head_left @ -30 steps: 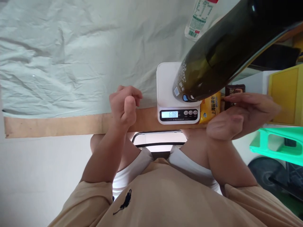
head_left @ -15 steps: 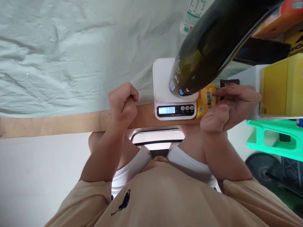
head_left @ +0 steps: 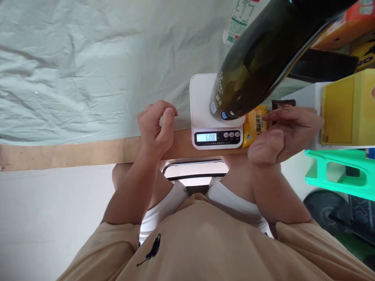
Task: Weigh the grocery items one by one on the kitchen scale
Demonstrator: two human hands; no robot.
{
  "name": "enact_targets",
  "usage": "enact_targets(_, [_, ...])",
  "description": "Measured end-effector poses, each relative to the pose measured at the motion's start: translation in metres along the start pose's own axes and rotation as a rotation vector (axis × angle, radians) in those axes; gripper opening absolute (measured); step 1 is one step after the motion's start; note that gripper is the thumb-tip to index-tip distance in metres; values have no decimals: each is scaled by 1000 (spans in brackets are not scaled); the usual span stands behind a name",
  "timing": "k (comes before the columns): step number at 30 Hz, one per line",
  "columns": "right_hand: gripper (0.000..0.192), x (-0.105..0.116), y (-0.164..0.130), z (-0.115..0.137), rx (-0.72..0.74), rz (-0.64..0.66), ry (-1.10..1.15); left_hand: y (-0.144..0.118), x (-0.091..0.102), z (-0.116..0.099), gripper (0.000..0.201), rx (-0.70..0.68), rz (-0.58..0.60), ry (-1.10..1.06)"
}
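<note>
My left hand (head_left: 156,127) is loosely curled above the wooden table edge, left of the scale, with its thumb folded over bent fingers and nothing visible in it. My right hand (head_left: 288,134) is half curled beside a yellow packet (head_left: 254,127), its fingertips over the packet's right side; I see nothing held. Between the hands sits a white digital kitchen scale (head_left: 202,99), its display (head_left: 206,137) lit and reading 608. A dark green glass bottle (head_left: 258,66) stands on the scale's plate, its top beyond the upper edge of the view.
A small dark packet (head_left: 283,104) lies behind my right hand. Clear labelled packaging (head_left: 238,23) lies behind the bottle. Yellow (head_left: 340,111) and orange (head_left: 345,27) boxes crowd the right side. A green stool (head_left: 340,168) stands below. A creased grey-green cloth (head_left: 88,70) covers the table.
My left hand has shifted slightly right, and its thumb has lifted and loosened from the fist. My right hand, the bottle and the reading stay the same.
</note>
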State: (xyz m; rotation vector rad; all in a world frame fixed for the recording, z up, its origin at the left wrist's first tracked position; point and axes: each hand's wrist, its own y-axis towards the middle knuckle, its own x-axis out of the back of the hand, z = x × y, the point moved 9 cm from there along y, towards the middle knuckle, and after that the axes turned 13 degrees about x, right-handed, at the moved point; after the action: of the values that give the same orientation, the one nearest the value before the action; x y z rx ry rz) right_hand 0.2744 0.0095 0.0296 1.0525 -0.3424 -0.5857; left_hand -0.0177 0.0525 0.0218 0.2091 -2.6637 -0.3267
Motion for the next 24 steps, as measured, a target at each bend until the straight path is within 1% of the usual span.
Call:
enact_targets(6, [24, 4, 1, 3, -7, -11, 70, -12, 8, -16, 50, -50, -26, 57])
enact_targets(11, [24, 2, 5, 8, -16, 7, 28, -18, 11, -19, 40, -52, 13, 118])
enact_targets(14, [28, 2, 6, 13, 23, 1, -23, -18, 14, -18, 43, -59, -35, 71])
enact_targets(17, [26, -2, 8, 17, 78, 23, -47, -14, 9, -16, 42, -20, -15, 87])
enact_targets(19, [23, -2, 8, 20, 117, 24, -63, -14, 3, -21, 37, -61, 21, 121])
enact_targets(22, [19, -5, 9, 20, 142, 43, -83, -12, -1, -30, 29, -153, 39, 146])
enact_targets(24, [18, -10, 10, 21, 146, 76, -86, -9, -4, -29, 26, -154, 46, 152])
